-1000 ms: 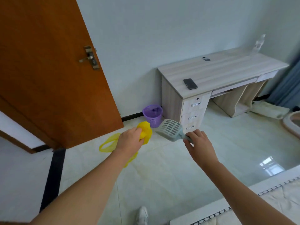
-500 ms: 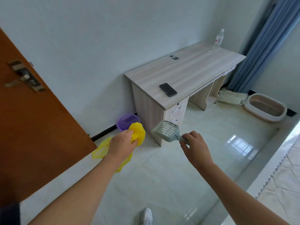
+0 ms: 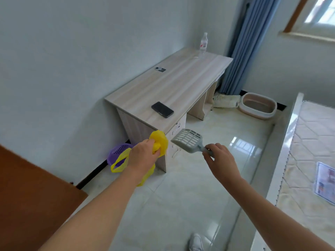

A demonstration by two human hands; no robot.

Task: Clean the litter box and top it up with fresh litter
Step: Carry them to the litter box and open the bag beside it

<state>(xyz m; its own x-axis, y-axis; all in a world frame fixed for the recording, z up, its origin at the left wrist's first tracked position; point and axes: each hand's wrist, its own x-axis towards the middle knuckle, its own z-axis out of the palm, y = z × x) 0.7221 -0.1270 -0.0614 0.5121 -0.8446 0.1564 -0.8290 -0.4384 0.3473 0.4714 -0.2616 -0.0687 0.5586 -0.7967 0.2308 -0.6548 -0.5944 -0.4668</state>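
Here, the left grip (image 3: 143, 157) clutches one yellow bag (image 3: 160, 140); the right grip (image 3: 221, 162) pinches one grey scoop (image 3: 188, 140). One litter box (image 3: 257, 115) sits far ahead-right, open floor (image 3: 181, 205) running between surface (image 3: 181, 84) edge and bed (image 3: 311, 142).

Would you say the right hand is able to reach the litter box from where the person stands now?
Probably not yet: the right hand grips the litter scoop well short of the litter box, which sits on the floor beyond the desk. The tiled floor between looks free.
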